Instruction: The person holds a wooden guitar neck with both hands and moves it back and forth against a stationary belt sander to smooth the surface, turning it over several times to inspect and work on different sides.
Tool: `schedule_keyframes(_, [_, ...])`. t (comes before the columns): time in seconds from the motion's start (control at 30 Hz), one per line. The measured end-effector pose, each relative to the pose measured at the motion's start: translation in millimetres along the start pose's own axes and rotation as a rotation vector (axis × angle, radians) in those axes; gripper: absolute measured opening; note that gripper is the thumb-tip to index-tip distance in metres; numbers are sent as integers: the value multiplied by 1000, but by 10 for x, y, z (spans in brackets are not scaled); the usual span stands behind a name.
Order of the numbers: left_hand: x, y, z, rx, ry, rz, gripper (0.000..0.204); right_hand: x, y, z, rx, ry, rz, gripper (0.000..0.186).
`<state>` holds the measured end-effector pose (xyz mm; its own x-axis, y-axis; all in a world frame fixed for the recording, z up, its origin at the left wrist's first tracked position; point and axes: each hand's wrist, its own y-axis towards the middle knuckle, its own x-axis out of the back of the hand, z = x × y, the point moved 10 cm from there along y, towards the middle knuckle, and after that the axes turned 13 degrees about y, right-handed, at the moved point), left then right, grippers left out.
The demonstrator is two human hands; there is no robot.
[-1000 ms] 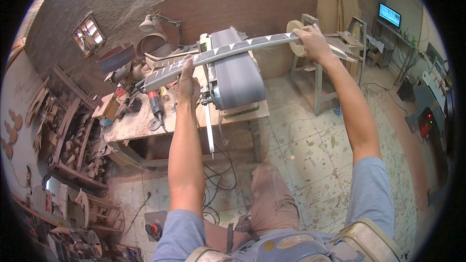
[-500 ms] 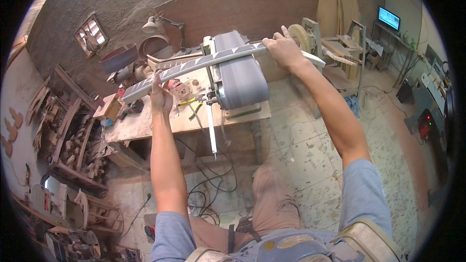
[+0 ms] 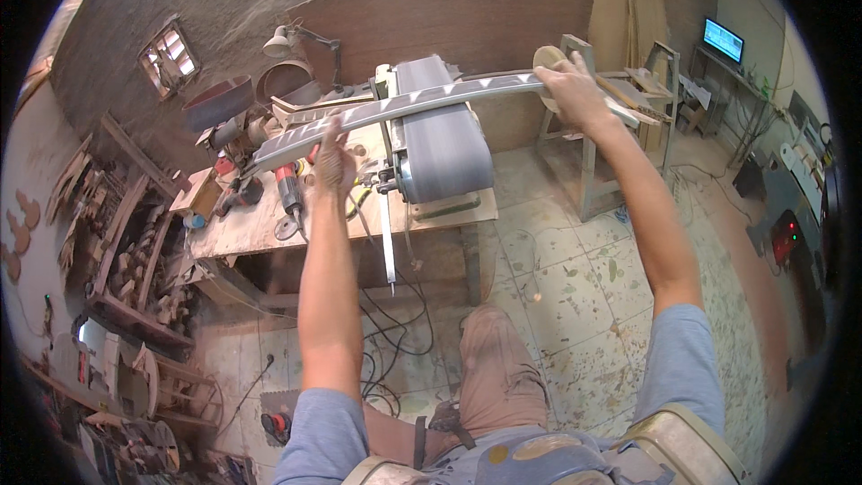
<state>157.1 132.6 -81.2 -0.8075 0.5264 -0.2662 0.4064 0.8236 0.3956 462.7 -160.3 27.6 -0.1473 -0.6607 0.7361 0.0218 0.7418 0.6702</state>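
Observation:
A long guitar neck (image 3: 411, 101), dark on its face with white triangular inlays and a pale edge, stretches crosswise over the top of the grey belt sander (image 3: 442, 154). My left hand (image 3: 332, 154) grips it left of the sander, from below with the thumb up along its side. Beyond the sander's right side, my right hand (image 3: 576, 94) has its fingers wrapped over the neck near that end. Whether the underside touches the belt is hidden. A metal bar (image 3: 388, 247) hangs down from the sander's left side.
The wooden workbench (image 3: 233, 238) carries an angle grinder (image 3: 287, 187), a drill (image 3: 235, 198) and a desk lamp (image 3: 278, 40). A wooden stand (image 3: 588, 184) is at the right, a monitor (image 3: 723, 39) behind it. Cables (image 3: 386, 341) lie on the floor. Wooden racks (image 3: 126, 242) line the left.
Both hands and the neck shifted left between a second and half a second ago, then back to the right since, ending a little left of where they were a second ago.

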Motion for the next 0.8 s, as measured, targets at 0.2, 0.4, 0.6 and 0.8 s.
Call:
schedule_keyframes(0.2, [-825, -193, -51, 30, -62, 76, 45, 146, -321, -599, -191, 4, 105, 63])
schedule_keyframes(0.4, [-350, 9, 41, -3, 26, 71, 73, 12, -102, -352, -149, 22, 92, 60])
schedule_keyframes(0.6, [207, -41, -259, -31, -154, -1, 49, -215, 174, 168, -8, -12, 64, 26])
schedule_keyframes(0.8, [751, -4, -327, 27, -207, -55, 48, -338, 389, 621, 7, -5, 73, 20])
